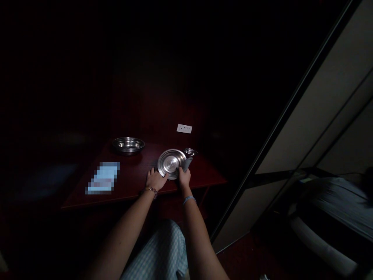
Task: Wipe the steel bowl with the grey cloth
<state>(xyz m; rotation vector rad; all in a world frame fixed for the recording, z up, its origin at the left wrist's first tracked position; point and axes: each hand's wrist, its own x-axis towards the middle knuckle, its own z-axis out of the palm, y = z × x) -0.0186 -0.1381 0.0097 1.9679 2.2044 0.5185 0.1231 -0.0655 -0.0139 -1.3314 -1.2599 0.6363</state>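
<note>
Dim bedroom: dark wooden desk [134, 173], sliding wardrobe door [305, 124]

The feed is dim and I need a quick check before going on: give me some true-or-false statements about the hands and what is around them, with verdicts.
1. The left hand touches the rim of the steel plate. True.
2. The right hand holds a grey cloth against the plate. True.
3. The beaded bracelet is on the right wrist. False: it is on the left wrist; the right wrist wears a blue band.
4. The steel bowl sits between the hands. False: it sits farther back on the dark red table, apart from them.
</note>
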